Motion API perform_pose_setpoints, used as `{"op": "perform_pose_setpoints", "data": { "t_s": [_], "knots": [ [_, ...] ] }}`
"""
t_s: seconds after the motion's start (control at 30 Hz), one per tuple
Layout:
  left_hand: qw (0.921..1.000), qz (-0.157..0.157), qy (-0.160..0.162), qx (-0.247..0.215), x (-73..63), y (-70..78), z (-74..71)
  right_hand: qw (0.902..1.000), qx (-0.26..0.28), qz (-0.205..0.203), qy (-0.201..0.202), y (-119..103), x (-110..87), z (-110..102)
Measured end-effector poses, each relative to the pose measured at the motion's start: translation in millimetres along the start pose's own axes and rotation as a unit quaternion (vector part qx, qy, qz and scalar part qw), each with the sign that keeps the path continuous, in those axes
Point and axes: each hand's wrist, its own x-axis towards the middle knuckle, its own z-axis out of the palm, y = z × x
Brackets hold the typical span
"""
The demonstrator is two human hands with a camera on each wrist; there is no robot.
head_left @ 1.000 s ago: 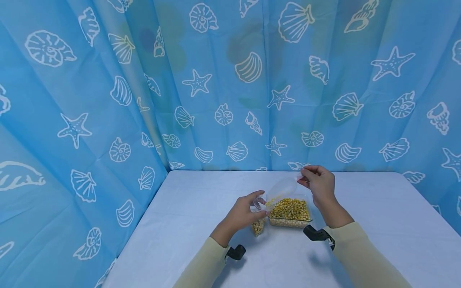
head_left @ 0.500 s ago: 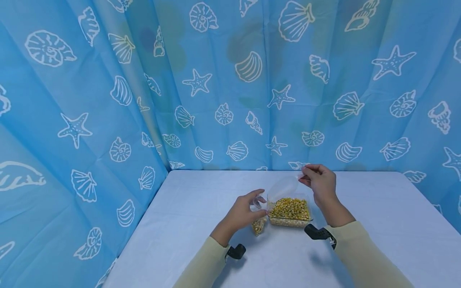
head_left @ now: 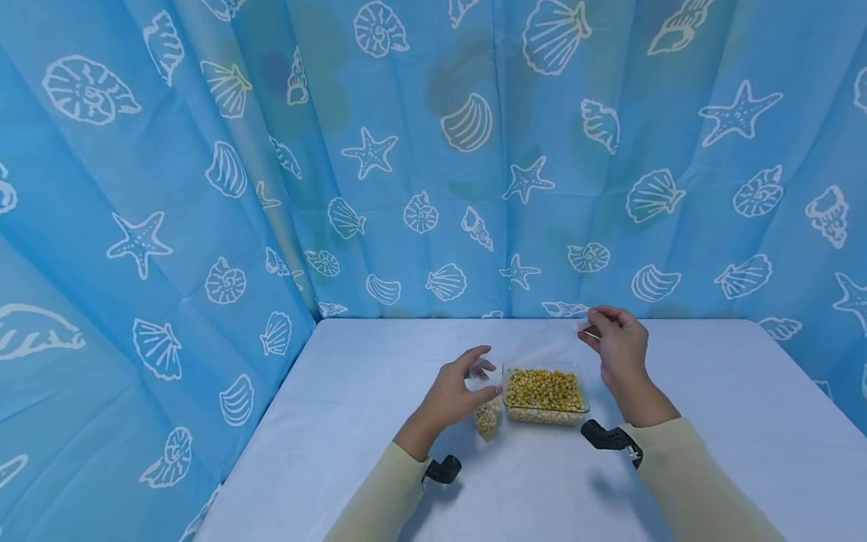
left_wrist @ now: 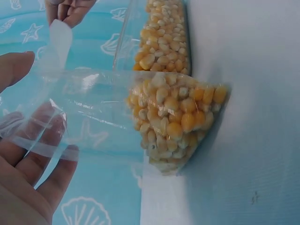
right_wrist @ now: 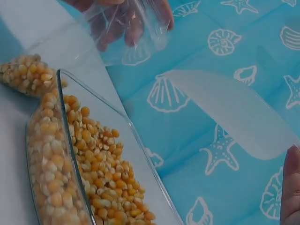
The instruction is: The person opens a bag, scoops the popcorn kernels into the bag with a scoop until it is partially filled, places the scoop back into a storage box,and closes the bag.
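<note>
My left hand point(head_left: 450, 391) curls its thumb and fingers round the mouth of a clear plastic bag point(left_wrist: 176, 117), keeping it spread. Corn kernels fill the bag's lower end, which hangs to the left of a clear glass container point(right_wrist: 150, 183). More yellow corn kernels point(head_left: 545, 388) lie inside that container. Between thumb and fingers my right hand point(head_left: 619, 342) pinches the end of a translucent white plastic scoop point(right_wrist: 239, 112). The scoop is over the container's far side, with no kernels visible on it.
A white table point(head_left: 379, 452) carries the container near its middle. Behind and to the left hangs a blue curtain point(head_left: 420, 150) with white shell and starfish prints. Each wrist wears a black camera point(head_left: 603, 436).
Kernels that lay on the scoop a second ago are gone from it. My right hand has drawn the scoop rightward, away from the bag's mouth. The left hand has shifted slightly left and up.
</note>
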Motion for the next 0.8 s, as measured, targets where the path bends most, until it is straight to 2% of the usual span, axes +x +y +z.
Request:
{"op": "perform_pose_setpoints", "data": {
  "t_s": [0.27, 0.47, 0.57, 0.8],
  "knots": [
    [0.9998, -0.013, 0.016, 0.004, 0.0, 0.9, -4.1, 0.9979, -0.058, 0.002, 0.027, 5, 2.3, -12],
    [0.9997, -0.008, 0.022, 0.005, -0.5, 1.1, -6.1, 0.9938, -0.105, -0.018, 0.033, 10, 2.4, -20],
    [0.9997, -0.005, 0.024, 0.005, -0.3, 0.8, -6.5, 0.987, -0.152, -0.04, 0.035, 12, 2.7, -23],
    [0.9998, 0.0, 0.022, 0.0, -0.2, -1.0, -6.4, 0.964, -0.249, -0.087, 0.037, 10, 2.1, -29]
  ]
}}
